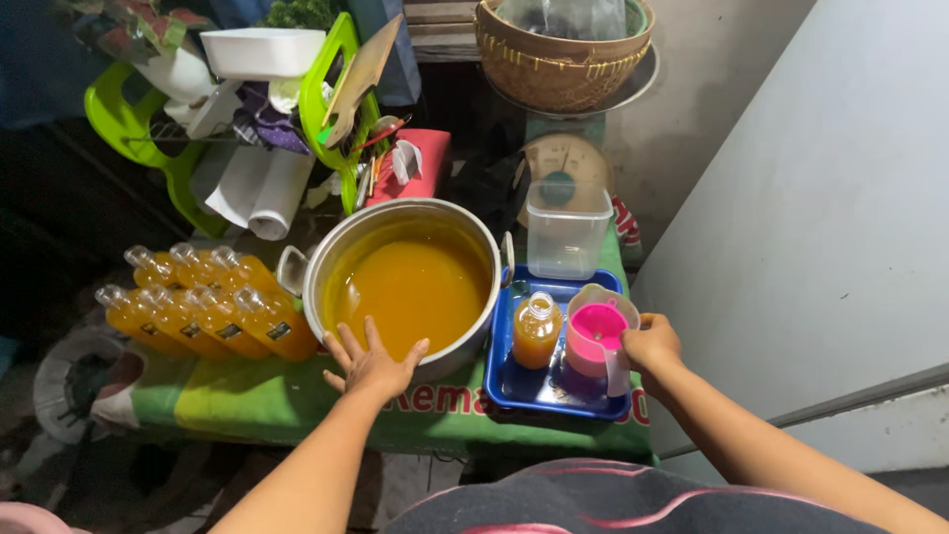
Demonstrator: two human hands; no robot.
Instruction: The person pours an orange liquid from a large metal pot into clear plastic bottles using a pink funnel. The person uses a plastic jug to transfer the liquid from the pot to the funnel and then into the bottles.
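Left hand (374,364) lies spread and released on the pot (403,282) rim at 6 o'clock, while right hand (649,344) grasps the jug (600,336) handle on the blue tray (514,388), bottle (536,329) at its 9 o'clock

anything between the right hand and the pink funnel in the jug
Nothing visible does. The right hand already grips the jug by its handle, and the pink funnel sits open in its mouth, beside the bottle.

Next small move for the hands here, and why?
Probably lift the pink funnel out of the cup: the right hand grips the cup's handle, the small orange-filled bottle on the blue tray stands uncapped, and the left hand steadies the steel pot.
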